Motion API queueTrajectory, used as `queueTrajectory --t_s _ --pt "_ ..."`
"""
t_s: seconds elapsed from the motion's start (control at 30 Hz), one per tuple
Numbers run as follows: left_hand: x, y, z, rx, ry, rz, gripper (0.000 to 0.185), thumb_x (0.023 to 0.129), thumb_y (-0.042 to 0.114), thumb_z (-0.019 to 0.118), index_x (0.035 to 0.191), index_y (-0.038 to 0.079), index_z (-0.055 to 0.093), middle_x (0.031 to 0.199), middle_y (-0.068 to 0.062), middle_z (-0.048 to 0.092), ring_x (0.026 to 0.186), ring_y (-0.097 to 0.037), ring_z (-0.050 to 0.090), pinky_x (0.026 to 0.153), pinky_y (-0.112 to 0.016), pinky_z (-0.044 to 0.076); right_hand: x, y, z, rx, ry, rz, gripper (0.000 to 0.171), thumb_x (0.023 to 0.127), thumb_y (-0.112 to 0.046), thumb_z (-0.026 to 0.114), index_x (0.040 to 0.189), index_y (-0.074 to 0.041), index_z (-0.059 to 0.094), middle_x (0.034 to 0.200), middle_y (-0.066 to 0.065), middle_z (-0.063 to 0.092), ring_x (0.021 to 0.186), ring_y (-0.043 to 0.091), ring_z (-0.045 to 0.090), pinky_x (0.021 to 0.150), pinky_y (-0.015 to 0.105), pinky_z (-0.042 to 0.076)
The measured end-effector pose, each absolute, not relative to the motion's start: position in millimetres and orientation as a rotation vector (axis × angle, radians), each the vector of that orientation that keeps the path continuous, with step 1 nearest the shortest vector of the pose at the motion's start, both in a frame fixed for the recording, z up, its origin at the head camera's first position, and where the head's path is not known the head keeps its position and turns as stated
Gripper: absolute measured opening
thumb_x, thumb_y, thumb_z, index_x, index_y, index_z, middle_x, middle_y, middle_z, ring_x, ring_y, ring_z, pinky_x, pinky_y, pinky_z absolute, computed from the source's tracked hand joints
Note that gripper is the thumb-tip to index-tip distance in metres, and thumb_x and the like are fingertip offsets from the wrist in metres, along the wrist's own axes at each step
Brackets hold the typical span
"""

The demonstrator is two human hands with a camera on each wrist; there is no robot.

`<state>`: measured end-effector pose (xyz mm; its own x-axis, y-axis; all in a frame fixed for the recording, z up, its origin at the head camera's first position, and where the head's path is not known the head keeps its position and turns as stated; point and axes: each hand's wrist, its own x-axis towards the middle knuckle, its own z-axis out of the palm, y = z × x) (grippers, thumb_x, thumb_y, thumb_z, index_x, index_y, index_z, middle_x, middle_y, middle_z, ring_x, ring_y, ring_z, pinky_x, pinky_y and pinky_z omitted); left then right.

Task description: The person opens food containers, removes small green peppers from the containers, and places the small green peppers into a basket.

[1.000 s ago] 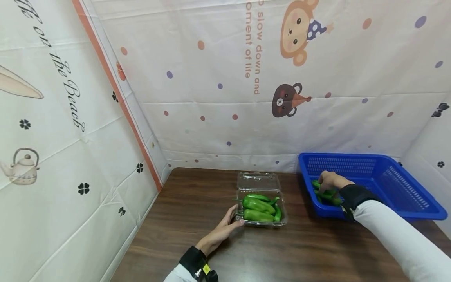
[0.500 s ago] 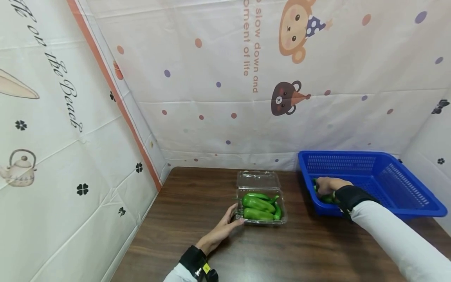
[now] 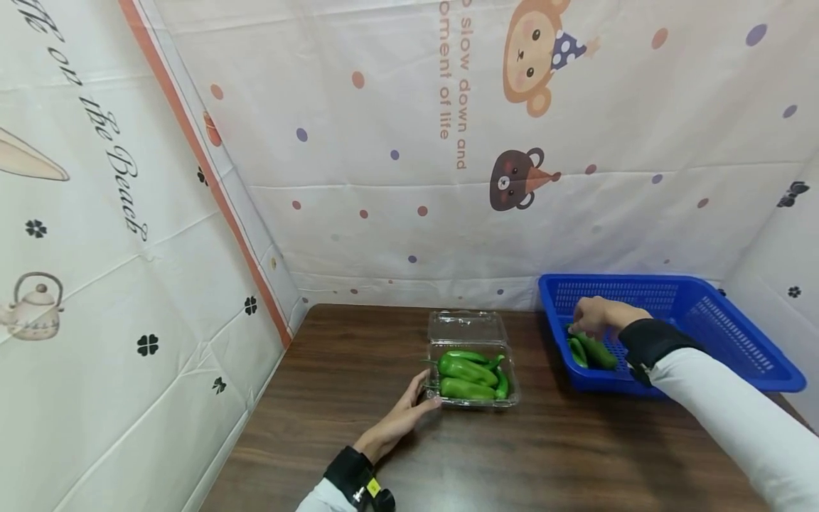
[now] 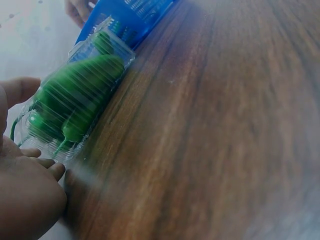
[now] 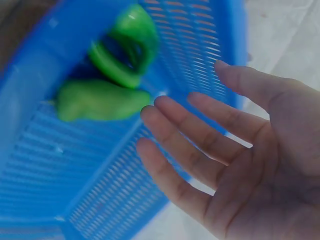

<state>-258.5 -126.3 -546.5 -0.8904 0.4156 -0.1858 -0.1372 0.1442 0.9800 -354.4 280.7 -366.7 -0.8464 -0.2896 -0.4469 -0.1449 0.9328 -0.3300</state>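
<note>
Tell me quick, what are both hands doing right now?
Left hand: open, fingers resting against the clear box of peppers.
Right hand: open, empty, above the blue basket.

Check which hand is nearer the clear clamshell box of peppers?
Left. The left hand touches the clamshell box at its near-left corner. The right hand is off to the box's right, open above the green peppers in the blue basket.

The scene was viewed from above and behind by the head camera, facing forward and down. The clear box (image 4: 75,100) was seen close up from beside the left hand (image 4: 25,195). The blue basket (image 5: 75,165), seen very near past the right hand (image 5: 235,165), was shared with the head view (image 3: 704,313).
</note>
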Motion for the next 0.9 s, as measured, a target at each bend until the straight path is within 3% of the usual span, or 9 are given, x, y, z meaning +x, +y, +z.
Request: queueTrajectory --t_s 0.1,0.3,0.57,0.9 --pt "-258 -127 -547 0.252 2.015 1.804 0.082 0.1 0.043 0.063 0.164 0.02 0.017 0.172 -0.02 0.005 0.158 -0.044 0.001 0.123 -0.067 0.015 -355 271 -356 -0.402 2.666 -0.357 0.035 0.101 -0.015 0.06 0.122 0.014 0.063 0.09 0.018 0.07 0.072 0.021 0.065 0.066 0.039 0.058" --pt "-257 -127 -547 0.247 2.014 1.823 0.082 0.101 0.042 0.063 0.165 0.018 0.017 0.172 -0.022 0.004 0.158 -0.044 0.001 0.123 -0.066 0.014 -356 238 -348 -0.612 2.899 -0.292 0.031 0.1 -0.016 0.063 0.118 0.008 0.069 0.103 0.021 0.073 0.086 0.029 0.07 0.074 0.046 0.058" --pt "-258 -127 -547 0.243 2.002 1.818 0.082 0.101 0.042 0.063 0.164 0.02 0.017 0.172 -0.021 0.004 0.158 -0.046 0.001 0.123 -0.067 0.014 -338 179 -356 -0.779 2.996 -0.418 0.027 0.099 -0.013 0.065 0.119 0.004 0.07 0.108 0.022 0.074 0.093 0.033 0.072 0.074 0.044 0.06" --pt "-256 -125 -545 0.222 1.995 1.822 0.084 0.099 0.043 0.066 0.164 0.02 0.018 0.172 -0.021 0.003 0.158 -0.045 0.0 0.124 -0.066 0.012 -312 137 -365 -0.922 2.991 -0.487 0.023 0.097 -0.017 0.07 0.116 -0.005 0.072 0.11 0.015 0.074 0.091 0.025 0.073 0.071 0.037 0.06"
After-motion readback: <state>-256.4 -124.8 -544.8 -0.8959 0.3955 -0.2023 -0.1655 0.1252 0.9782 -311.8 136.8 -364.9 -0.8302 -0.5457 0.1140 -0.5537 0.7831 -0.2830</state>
